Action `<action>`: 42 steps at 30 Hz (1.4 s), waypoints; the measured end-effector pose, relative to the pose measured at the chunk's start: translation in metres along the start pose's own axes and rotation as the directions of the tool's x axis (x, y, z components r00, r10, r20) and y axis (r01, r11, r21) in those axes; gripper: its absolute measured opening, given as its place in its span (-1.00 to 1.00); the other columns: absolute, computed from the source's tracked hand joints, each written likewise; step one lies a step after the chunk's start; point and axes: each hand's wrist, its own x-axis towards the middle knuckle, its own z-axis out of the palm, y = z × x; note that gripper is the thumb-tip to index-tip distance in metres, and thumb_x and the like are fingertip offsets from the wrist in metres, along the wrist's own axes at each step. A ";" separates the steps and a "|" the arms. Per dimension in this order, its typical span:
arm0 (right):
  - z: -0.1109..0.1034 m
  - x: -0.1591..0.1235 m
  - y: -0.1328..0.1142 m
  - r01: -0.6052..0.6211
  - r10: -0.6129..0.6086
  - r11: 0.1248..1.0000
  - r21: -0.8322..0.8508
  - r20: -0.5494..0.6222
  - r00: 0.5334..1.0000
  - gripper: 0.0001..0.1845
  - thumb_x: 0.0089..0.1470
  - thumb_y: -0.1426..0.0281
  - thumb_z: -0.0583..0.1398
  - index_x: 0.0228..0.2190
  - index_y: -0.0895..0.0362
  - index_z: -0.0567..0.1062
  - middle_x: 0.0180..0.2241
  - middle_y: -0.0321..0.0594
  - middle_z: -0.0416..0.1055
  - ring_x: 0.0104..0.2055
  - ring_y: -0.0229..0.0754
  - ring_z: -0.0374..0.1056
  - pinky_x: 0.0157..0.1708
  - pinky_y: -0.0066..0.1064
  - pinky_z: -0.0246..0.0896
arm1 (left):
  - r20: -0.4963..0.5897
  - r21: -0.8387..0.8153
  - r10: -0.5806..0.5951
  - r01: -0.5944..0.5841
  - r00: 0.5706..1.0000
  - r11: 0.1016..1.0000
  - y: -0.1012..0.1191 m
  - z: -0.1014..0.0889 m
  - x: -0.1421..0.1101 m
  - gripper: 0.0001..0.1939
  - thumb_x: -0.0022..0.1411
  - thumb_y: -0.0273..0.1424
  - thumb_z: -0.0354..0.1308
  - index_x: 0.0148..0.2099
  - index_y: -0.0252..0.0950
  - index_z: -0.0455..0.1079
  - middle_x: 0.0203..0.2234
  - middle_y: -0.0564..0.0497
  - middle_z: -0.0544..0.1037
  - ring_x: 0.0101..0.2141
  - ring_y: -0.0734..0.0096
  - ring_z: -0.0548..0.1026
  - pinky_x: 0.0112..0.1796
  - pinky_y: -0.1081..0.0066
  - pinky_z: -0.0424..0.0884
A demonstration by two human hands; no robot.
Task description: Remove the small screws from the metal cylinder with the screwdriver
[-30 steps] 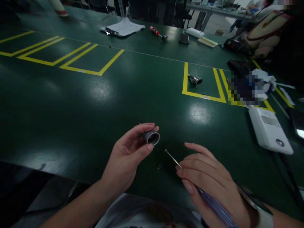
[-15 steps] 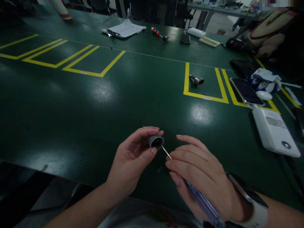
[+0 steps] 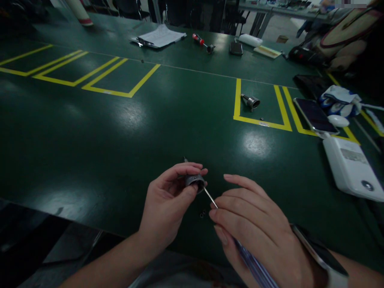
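Cup (image 3: 192, 179), small and of grey metal, is being held above the green table (image 3: 168, 132) by the left hand (image 3: 163, 202), its fingers being curled part-way closed around the side and its thumb being pressed at the lower rim. The open mouth is being tilted toward the right hand (image 3: 255, 220), by which a screwdriver (image 3: 211, 197) is being gripped between thumb and fingers, while the outermost finger is being stretched away from the tool. The shaft is being aimed at the rim; whether the tip is being pushed inside or only rested on the edge cannot be told, as the mouth is dim and partly covered by the thumb. Two small rings (image 3: 201, 215) are lying on the table just below the shaft, between the hands.

The likeliest trouble is the tip being slipped off sideways, since the cup is being steadied by fingertips alone, with no support being given by the table; the left thumb, being placed close to the tip, could then be jabbed. With too hard a push, the cup could be twisted out of the grip. By a lowered right hand, the rings could be knocked and scattered.
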 end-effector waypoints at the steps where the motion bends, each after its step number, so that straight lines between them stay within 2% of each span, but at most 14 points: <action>1: 0.000 0.000 0.000 -0.007 0.007 1.000 -0.005 -0.002 1.000 -0.85 0.01 0.60 0.10 -0.44 0.17 0.44 -0.53 -0.21 0.51 -0.45 -0.22 0.43 -0.02 -0.21 0.34 | 0.002 -0.002 0.001 -0.001 1.000 1.000 0.000 0.000 0.000 -0.83 -0.04 -0.59 0.23 -0.34 -0.26 0.48 -0.25 0.01 0.54 -0.19 0.22 0.55 -0.16 0.30 0.49; 12: 0.008 -0.005 -0.001 -0.011 0.012 1.000 0.017 -0.009 1.000 -0.87 0.01 0.61 0.12 -0.44 0.22 0.46 -0.49 -0.17 0.51 -0.40 -0.20 0.43 0.03 -0.19 0.28 | -0.006 -0.014 0.001 -0.002 1.000 1.000 -0.001 0.000 0.000 -0.87 -0.01 -0.58 0.23 -0.36 -0.29 0.47 -0.27 0.00 0.54 -0.21 0.25 0.55 -0.22 0.34 0.52; 14: 0.005 -0.006 0.000 -0.025 0.027 0.996 0.087 -0.023 0.999 -0.86 0.00 0.61 0.12 -0.42 0.22 0.47 -0.49 -0.18 0.51 -0.40 -0.20 0.43 0.02 -0.17 0.28 | 0.007 -0.022 0.013 -0.013 1.000 1.000 -0.002 -0.001 0.000 -0.87 0.01 -0.58 0.22 -0.35 -0.28 0.47 -0.24 0.01 0.53 -0.21 0.25 0.55 -0.21 0.33 0.52; 16: 0.000 -0.007 0.003 -0.104 0.118 0.968 0.228 -0.050 0.992 -0.83 0.00 0.60 0.11 -0.39 0.19 0.48 -0.48 -0.22 0.50 -0.40 -0.22 0.42 0.03 -0.12 0.25 | 0.033 -0.006 0.035 -0.035 0.999 0.999 -0.003 -0.003 0.001 -0.84 0.01 -0.58 0.22 -0.31 -0.26 0.49 -0.18 0.00 0.50 -0.17 0.23 0.53 -0.16 0.30 0.50; 18: -0.003 -0.009 0.010 -0.246 0.300 0.873 0.420 -0.065 0.952 -0.83 0.05 0.56 0.10 -0.40 0.15 0.48 -0.50 -0.26 0.48 -0.41 -0.24 0.41 0.04 -0.08 0.22 | 0.062 0.027 0.057 -0.059 0.996 0.998 -0.004 -0.006 0.001 -0.75 -0.01 -0.58 0.25 -0.23 -0.23 0.50 -0.11 -0.01 0.47 -0.10 0.22 0.50 -0.09 0.31 0.46; 20: -0.003 -0.012 0.020 -0.387 0.503 0.689 0.612 -0.019 0.864 -0.80 0.12 0.47 0.09 -0.49 0.12 0.46 -0.56 -0.32 0.44 -0.46 -0.27 0.38 0.02 -0.09 0.24 | 0.080 0.040 0.063 -0.066 0.995 0.997 -0.005 -0.008 0.001 -0.62 -0.02 -0.58 0.27 -0.11 -0.19 0.47 -0.08 -0.02 0.47 -0.07 0.24 0.48 -0.05 0.35 0.43; 21: -0.002 -0.014 0.025 -0.448 0.579 0.569 0.690 0.051 0.814 -0.76 0.14 0.41 0.10 -0.53 0.12 0.45 -0.61 -0.35 0.40 -0.49 -0.28 0.35 0.00 -0.11 0.26 | 0.075 0.029 0.066 -0.068 0.995 0.997 -0.005 -0.009 0.001 -0.57 -0.02 -0.58 0.28 -0.06 -0.16 0.45 -0.08 -0.01 0.48 -0.07 0.27 0.48 -0.05 0.37 0.42; 23: 0.003 -0.017 0.034 -0.531 0.637 0.376 0.759 0.204 0.743 -0.72 0.14 0.33 0.12 -0.57 0.12 0.44 -0.66 -0.37 0.36 -0.54 -0.29 0.32 0.00 -0.12 0.26 | 0.049 -0.013 0.079 -0.078 0.996 0.997 -0.005 -0.010 0.001 -0.55 0.00 -0.56 0.29 -0.03 -0.13 0.42 -0.11 0.01 0.51 -0.10 0.30 0.50 -0.07 0.39 0.44; 24: 0.005 -0.019 0.037 -0.552 0.637 0.323 0.769 0.255 0.727 -0.72 0.14 0.31 0.13 -0.56 0.12 0.44 -0.66 -0.37 0.36 -0.54 -0.29 0.32 0.00 -0.14 0.25 | 0.031 -0.037 0.092 -0.091 0.995 0.995 -0.004 -0.011 0.001 -0.58 0.01 -0.54 0.29 -0.05 -0.13 0.42 -0.12 0.01 0.52 -0.12 0.30 0.51 -0.10 0.39 0.45; 26: 0.010 -0.022 0.040 -0.574 0.620 0.288 0.766 0.308 0.722 -0.73 0.13 0.30 0.14 -0.55 0.13 0.45 -0.63 -0.36 0.37 -0.52 -0.29 0.33 -0.01 -0.15 0.26 | 0.005 -0.088 0.112 -0.111 0.994 0.990 -0.002 -0.011 0.002 -0.67 0.03 -0.50 0.29 -0.12 -0.16 0.44 -0.14 0.01 0.54 -0.14 0.28 0.52 -0.14 0.38 0.48; 29: 0.013 -0.023 0.038 -0.580 0.593 0.339 0.741 0.311 0.743 -0.75 0.13 0.32 0.14 -0.54 0.12 0.46 -0.61 -0.35 0.38 -0.47 -0.27 0.36 -0.02 -0.18 0.27 | 0.013 -0.166 0.104 -0.101 0.994 0.981 0.002 -0.010 0.003 -0.76 0.08 -0.47 0.26 -0.15 -0.20 0.47 -0.14 -0.01 0.54 -0.11 0.24 0.51 -0.12 0.38 0.48; 34: 0.012 -0.022 0.035 -0.564 0.507 0.551 0.615 0.290 0.812 -0.73 0.14 0.36 0.12 -0.56 0.15 0.44 -0.62 -0.34 0.37 -0.44 -0.27 0.39 -0.02 -0.21 0.26 | 0.075 -0.228 0.061 -0.042 0.995 0.973 0.003 -0.010 0.003 -0.76 0.12 -0.47 0.22 -0.12 -0.24 0.49 -0.19 -0.01 0.57 -0.15 0.28 0.54 -0.11 0.46 0.46; 39: 0.009 -0.020 0.030 -0.470 0.402 0.720 0.510 0.246 0.882 -0.72 0.15 0.43 0.08 -0.58 0.16 0.40 -0.63 -0.34 0.35 -0.51 -0.30 0.34 -0.06 -0.20 0.28 | 0.100 -0.257 0.038 -0.011 0.994 0.966 0.003 -0.011 0.005 -0.79 0.13 -0.45 0.21 -0.14 -0.23 0.48 -0.16 -0.02 0.56 -0.15 0.22 0.53 -0.13 0.39 0.48; 42: 0.004 -0.019 0.023 -0.382 0.298 0.832 0.403 0.256 0.920 -0.78 0.12 0.50 0.07 -0.54 0.17 0.38 -0.61 -0.33 0.32 -0.52 -0.31 0.28 -0.04 -0.17 0.25 | 0.097 -0.215 0.010 0.011 0.995 0.977 0.003 -0.011 0.006 -0.80 0.12 -0.46 0.22 -0.15 -0.26 0.49 -0.18 -0.03 0.57 -0.11 0.25 0.52 -0.12 0.45 0.47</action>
